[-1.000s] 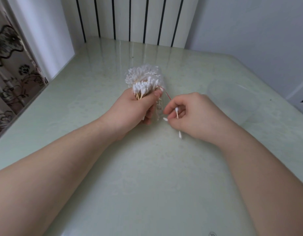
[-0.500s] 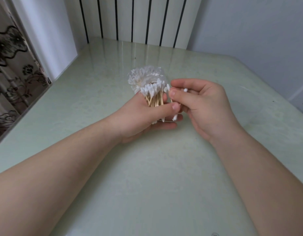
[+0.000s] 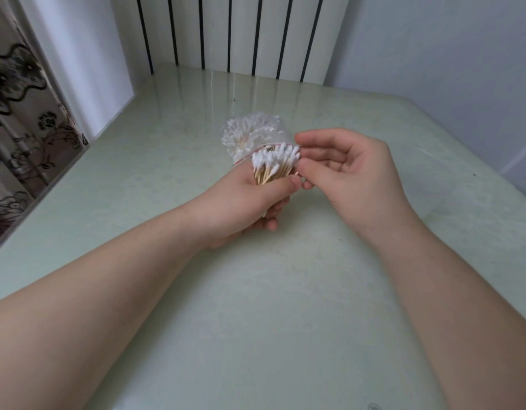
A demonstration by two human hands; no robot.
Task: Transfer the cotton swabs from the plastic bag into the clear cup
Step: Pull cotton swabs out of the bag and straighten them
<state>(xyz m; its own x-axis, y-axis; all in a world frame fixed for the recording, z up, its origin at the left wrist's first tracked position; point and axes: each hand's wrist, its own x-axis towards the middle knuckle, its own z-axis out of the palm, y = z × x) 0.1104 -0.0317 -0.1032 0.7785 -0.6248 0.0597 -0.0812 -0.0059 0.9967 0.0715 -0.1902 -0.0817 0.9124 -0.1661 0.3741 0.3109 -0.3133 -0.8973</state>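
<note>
My left hand (image 3: pixel 241 199) grips a thick bundle of cotton swabs (image 3: pixel 275 162) by their wooden sticks, with the white heads pointing up. The clear plastic bag (image 3: pixel 250 137), with a red seal line, sits crumpled behind the bundle and holds more swabs. My right hand (image 3: pixel 353 173) is at the bundle's right side, its thumb and forefinger pinching the outermost swab heads. I cannot make out the clear cup; my right hand covers the spot where it stood.
The pale green glossy table (image 3: pixel 256 306) runs to a striped wall panel (image 3: pixel 241 34) at the back. A patterned curtain (image 3: pixel 16 128) hangs past the left edge. The white wall (image 3: pixel 448 54) closes the right side.
My right hand, which held loose swabs low by the table, has risen to the bundle's heads. The bundle stands further out of the bag in my left hand.
</note>
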